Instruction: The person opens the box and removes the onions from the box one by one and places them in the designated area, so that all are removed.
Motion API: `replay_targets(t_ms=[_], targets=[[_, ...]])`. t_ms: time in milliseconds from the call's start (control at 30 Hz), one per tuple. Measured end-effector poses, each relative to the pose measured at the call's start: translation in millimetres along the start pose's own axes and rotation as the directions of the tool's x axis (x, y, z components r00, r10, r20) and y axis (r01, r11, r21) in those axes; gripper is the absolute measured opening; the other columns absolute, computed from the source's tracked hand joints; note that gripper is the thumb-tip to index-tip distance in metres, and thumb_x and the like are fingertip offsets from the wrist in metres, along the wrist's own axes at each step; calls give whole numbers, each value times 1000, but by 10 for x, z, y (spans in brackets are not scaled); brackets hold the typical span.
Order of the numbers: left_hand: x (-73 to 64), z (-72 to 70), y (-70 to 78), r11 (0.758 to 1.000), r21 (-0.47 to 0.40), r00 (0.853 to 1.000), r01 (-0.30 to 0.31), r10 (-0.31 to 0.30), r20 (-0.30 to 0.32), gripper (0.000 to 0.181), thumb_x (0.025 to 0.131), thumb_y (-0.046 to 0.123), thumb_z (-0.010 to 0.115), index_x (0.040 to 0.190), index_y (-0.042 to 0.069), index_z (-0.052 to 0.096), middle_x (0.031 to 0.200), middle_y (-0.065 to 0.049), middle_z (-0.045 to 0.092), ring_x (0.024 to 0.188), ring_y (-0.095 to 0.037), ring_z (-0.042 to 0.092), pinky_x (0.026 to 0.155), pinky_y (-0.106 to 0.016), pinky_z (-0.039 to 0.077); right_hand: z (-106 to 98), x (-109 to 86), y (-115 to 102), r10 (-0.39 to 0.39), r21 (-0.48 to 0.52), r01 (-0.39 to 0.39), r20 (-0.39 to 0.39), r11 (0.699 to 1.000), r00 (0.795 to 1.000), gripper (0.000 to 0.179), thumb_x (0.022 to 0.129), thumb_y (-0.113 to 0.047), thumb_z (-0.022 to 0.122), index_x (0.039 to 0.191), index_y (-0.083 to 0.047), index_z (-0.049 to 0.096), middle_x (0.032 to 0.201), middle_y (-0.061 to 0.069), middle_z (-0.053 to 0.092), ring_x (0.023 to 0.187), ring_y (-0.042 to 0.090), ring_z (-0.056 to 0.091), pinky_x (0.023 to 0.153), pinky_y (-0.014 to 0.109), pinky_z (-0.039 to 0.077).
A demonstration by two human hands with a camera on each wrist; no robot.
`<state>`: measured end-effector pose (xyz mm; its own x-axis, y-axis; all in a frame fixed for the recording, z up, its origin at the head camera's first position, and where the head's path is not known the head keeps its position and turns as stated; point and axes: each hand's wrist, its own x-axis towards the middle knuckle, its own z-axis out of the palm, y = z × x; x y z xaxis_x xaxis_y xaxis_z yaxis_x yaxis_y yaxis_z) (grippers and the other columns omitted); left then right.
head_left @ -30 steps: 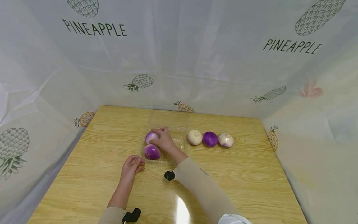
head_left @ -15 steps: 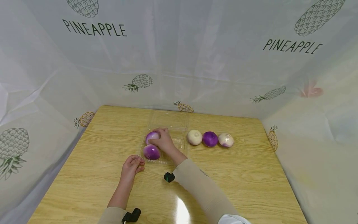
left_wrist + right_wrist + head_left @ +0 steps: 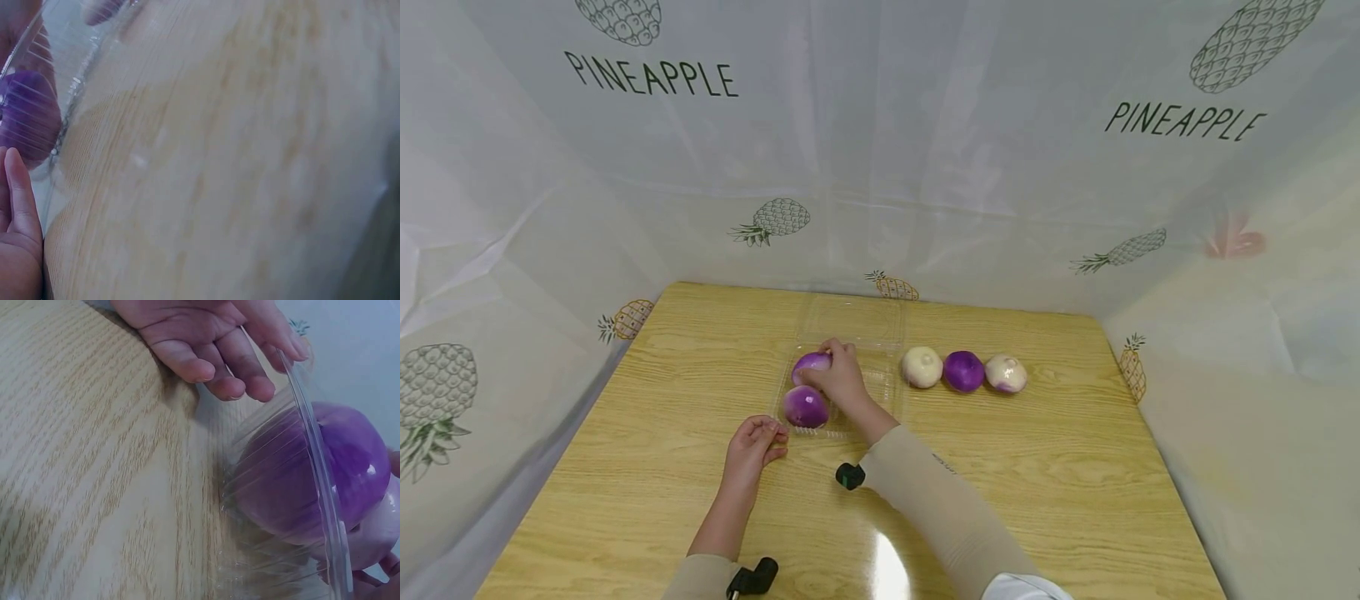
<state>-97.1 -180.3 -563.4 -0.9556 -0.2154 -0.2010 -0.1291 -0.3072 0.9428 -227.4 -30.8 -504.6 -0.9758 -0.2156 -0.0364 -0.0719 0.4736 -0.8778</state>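
A clear plastic clamshell container (image 3: 880, 392) lies with its lid laid back, two purple onions in its left part. My left hand (image 3: 756, 446) pinches the container's front-left rim between thumb and finger; the right wrist view shows this grip on the rim (image 3: 331, 506). Inside, my right hand (image 3: 844, 379) grips the rear onion (image 3: 809, 367), its thumb at the near side and its fingers over the far side. The front onion (image 3: 806, 407) sits beside it, near the front wall. In the left wrist view that onion (image 3: 28, 119) shows through the ribbed plastic.
To the right of the container stand a whitish onion (image 3: 922, 367), a deep purple onion (image 3: 963, 372) and a white onion with a purple patch (image 3: 1005, 374), in a row. The wooden table (image 3: 1037, 467) meets a pineapple-printed curtain (image 3: 1000, 208) behind.
The rear onion has turned in my right hand, showing more purple and less white. My right hand has shifted slightly with it. My left hand keeps its place.
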Motion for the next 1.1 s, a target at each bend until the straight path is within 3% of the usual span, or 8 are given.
replay_targets(t_ms=[400,833,1100], targets=[[26,44,-20,1000,15,1000,-24,24,0,18,99,15,60,106,1,51,95,-7,67,85,-16,63,72,-28,58,-39,-32,58,48,111,-41,-66,993,997,45,78,-23,83,113,-13,56,115,7,46,100,23,55,82,37,53],[16,11,-23,1000,26,1000,-7,7,-3,25,99,16,59,112,-4,49,96,-6,68,86,-16,63,75,-29,58,-212,-51,106,-12,187,36,-127,982,992,60,75,-20,85,128,-9,61,119,8,43,112,27,51,99,39,46],[4,17,-12,1000,23,1000,-19,19,-13,19,100,14,57,109,-1,50,94,-6,68,84,-16,63,72,-28,58,-331,-130,136,-51,209,83,-157,974,986,61,74,-21,86,130,-10,62,119,7,44,112,26,49,99,40,45]])
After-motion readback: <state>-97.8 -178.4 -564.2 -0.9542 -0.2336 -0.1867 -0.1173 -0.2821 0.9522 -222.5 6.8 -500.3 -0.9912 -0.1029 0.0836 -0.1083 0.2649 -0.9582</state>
